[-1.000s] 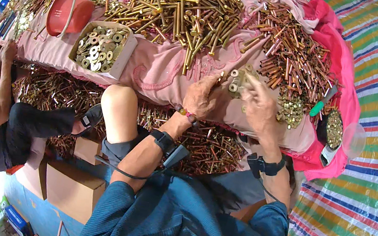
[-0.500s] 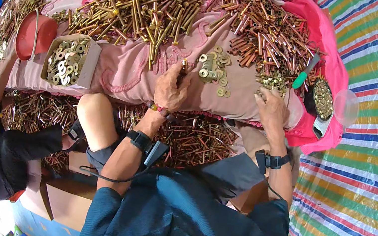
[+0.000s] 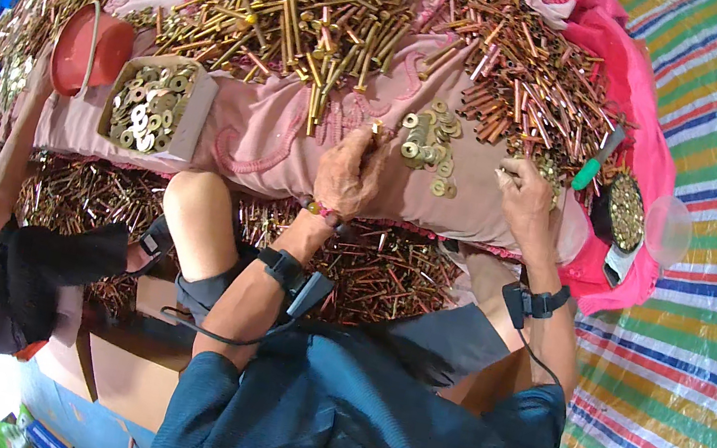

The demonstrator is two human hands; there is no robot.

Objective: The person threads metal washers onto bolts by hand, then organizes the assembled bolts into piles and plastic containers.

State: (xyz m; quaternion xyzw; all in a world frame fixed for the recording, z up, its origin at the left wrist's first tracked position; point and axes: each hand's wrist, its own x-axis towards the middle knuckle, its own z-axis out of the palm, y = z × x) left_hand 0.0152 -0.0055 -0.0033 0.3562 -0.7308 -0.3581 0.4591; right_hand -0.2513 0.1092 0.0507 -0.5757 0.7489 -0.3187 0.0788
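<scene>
My left hand (image 3: 348, 176) is closed around a bolt (image 3: 376, 128), whose brass-coloured end sticks up between thumb and forefinger; the rest of it is hidden. My right hand (image 3: 528, 200) pinches a small brass-coloured nut (image 3: 508, 167) at the fingertips, partly covered by them. Just behind that hand lies a small pile of nuts (image 3: 552, 170). Flat washers (image 3: 434, 146) are spread on the pink cloth (image 3: 291, 169) between my hands. Beyond them are a heap of long yellowish bolts (image 3: 305, 8) and a heap of coppery metal tubes (image 3: 534, 73).
A box of washers (image 3: 201, 115) and a red bucket (image 3: 101, 54) stand left, with another person's arm (image 3: 11, 153) near the bucket. Right are a green-handled knife (image 3: 587, 173), a dark container of nuts (image 3: 624, 211) and a clear cup (image 3: 669, 231). More metal pieces (image 3: 368, 279) lie below the cloth edge.
My right hand has lifted from the nut pile and moved a little left, a nut now showing in its fingertips. My left hand keeps its hold on the bolt. The whole view has shifted slightly.
</scene>
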